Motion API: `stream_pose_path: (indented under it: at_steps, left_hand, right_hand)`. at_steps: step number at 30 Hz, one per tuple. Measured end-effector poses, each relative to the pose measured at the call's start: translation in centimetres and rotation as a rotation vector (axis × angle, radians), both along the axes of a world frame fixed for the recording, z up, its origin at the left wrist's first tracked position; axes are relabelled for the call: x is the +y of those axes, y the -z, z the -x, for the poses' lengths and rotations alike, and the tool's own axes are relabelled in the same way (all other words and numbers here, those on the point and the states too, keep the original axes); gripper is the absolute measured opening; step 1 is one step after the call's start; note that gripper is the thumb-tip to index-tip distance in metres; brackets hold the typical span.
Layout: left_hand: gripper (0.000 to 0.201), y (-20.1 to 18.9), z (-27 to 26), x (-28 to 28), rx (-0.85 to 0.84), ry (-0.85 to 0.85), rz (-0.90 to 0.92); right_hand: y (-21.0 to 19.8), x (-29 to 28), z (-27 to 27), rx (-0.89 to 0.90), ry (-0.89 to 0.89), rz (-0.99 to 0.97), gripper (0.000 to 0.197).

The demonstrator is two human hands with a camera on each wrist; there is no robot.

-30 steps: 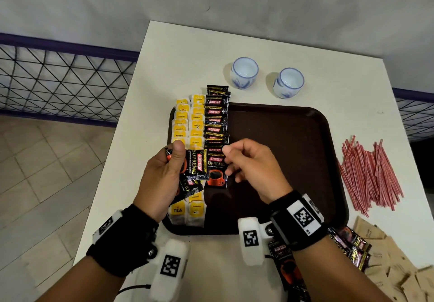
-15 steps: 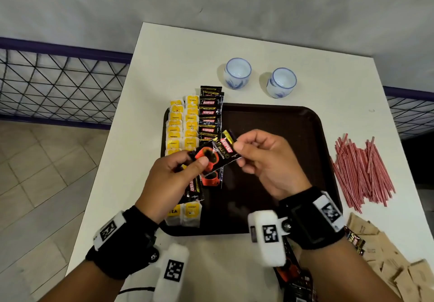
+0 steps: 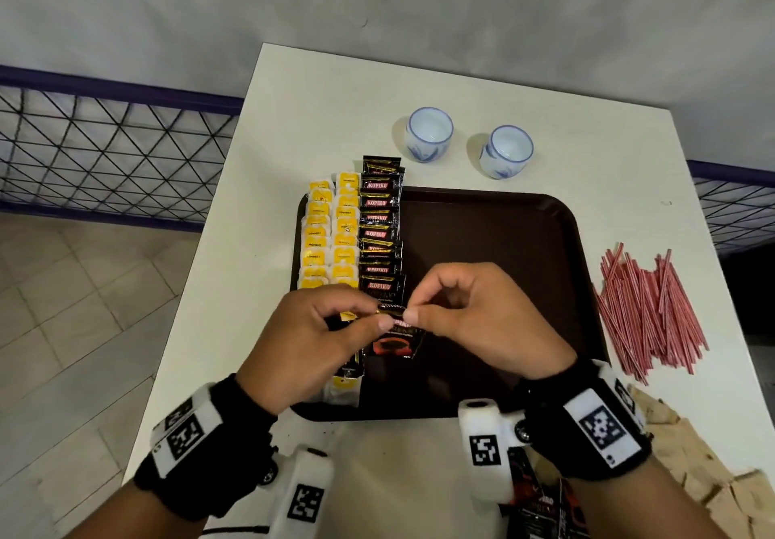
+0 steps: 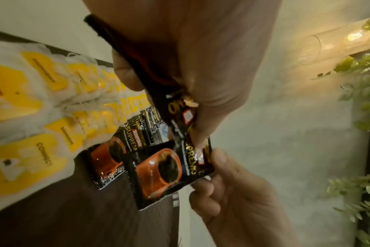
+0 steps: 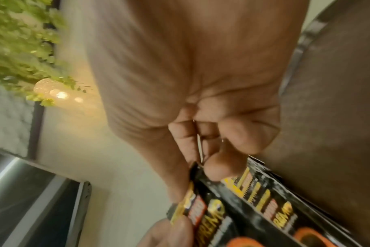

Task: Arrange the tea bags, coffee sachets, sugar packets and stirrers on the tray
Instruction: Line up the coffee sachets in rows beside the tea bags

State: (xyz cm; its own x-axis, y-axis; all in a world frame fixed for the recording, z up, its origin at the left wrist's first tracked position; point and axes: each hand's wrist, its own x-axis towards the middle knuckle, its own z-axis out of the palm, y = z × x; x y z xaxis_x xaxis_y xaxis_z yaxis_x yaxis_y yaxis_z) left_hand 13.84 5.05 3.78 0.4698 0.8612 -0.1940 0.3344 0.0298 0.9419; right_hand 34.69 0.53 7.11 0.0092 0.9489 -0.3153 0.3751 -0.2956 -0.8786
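Observation:
On the brown tray (image 3: 503, 245), two columns of yellow tea bags (image 3: 331, 232) lie along the left side, with a column of black coffee sachets (image 3: 379, 220) beside them. My left hand (image 3: 377, 316) grips a small stack of coffee sachets (image 4: 175, 107). My right hand (image 3: 413, 314) pinches the top edge of one coffee sachet (image 3: 394, 341), which hangs over the tray at the near end of the sachet column. In the right wrist view, thumb and forefinger (image 5: 217, 168) clamp that sachet (image 5: 232, 208). Red stirrers (image 3: 650, 312) and brown sugar packets (image 3: 692, 454) lie on the table to the right.
Two small white-and-blue cups (image 3: 430, 134) (image 3: 505, 150) stand behind the tray. More coffee sachets (image 3: 541, 496) lie at the table's near edge under my right wrist. The white table (image 3: 293, 127) ends at the left above a tiled floor and a mesh railing (image 3: 105, 140).
The sachet held slanted between both hands has come upright. My right hand now pinches its top, lower and nearer the end of the sachet column.

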Motion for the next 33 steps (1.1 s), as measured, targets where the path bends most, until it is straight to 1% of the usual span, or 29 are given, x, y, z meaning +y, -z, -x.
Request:
stream_pose_path:
  at_steps: [2,4,5,7,9,10,13,15,17,19,20,21,23,24,28,33]
  left_hand:
    - [0.008,0.3,0.2,0.1,0.002,-0.068,0.005]
    - [0.002,0.1,0.4,0.3,0.013,-0.069,0.049]
    - [0.004,0.2,0.5,0.3,0.023,-0.056,0.055]
    - [0.008,0.4,0.8,0.5,0.06,-0.07,0.046]
    - [0.016,0.5,1.5,0.9,0.115,-0.142,0.058]
    - [0.02,0.7,1.8,1.1,0.116,-0.186,0.1]
    - [0.029,0.9,2.9,1.2,0.019,-0.306,0.308]
    - [0.028,1.4,3.7,1.2,-0.05,-0.32,0.38]
    - [0.025,2.1,4.5,1.4,-0.151,-0.304,0.445]
    - [0.034,2.6,5.0,1.4,-0.235,-0.33,0.512]
    - [0.035,2.8,5.0,1.4,-0.237,-0.348,0.519]
    - [0.03,2.9,5.0,1.3,-0.223,-0.361,0.513]
    - [0.009,2.9,4.8,1.1,-0.201,-0.364,0.507]
    - [0.007,3.1,4.7,1.0,-0.191,-0.359,0.505]
    - [0.02,3.4,4.8,0.9,-0.151,-0.34,0.479]
    - [0.014,3.1,4.4,0.7,-0.114,-0.294,0.409]
  right_hand:
    - [0.9,-0.3,0.2,0.092,0.05,0.055,0.008]
    - [1.8,-0.6,0.6,0.144,0.063,0.099,0.005]
    - [2.3,-0.7,0.6,0.162,0.078,0.113,0.005]
    - [3.7,-0.7,0.3,0.152,0.139,0.139,0.007]
    - [5.0,-0.6,-0.4,0.12,0.198,0.191,0.003]
    - [5.7,-0.6,-0.7,0.115,0.217,0.217,0.002]
    - [6.9,-0.3,-0.6,0.106,0.23,0.263,0.004]
    - [7.3,0.0,-0.2,0.105,0.234,0.264,0.003]
    - [7.7,0.4,0.1,0.094,0.251,0.254,0.013]
    - [8.1,0.6,0.4,0.083,0.272,0.245,0.016]
    - [8.3,0.7,0.4,0.079,0.286,0.237,0.015]
    - [8.4,0.8,0.6,0.078,0.297,0.228,0.014]
    - [8.7,1.0,0.9,0.072,0.313,0.208,0.011]
    - [8.8,1.2,1.1,0.064,0.319,0.2,0.009]
    - [8.9,1.5,1.7,0.048,0.357,0.192,0.012]
    - [8.7,1.6,2.0,0.102,0.401,0.197,0.013]
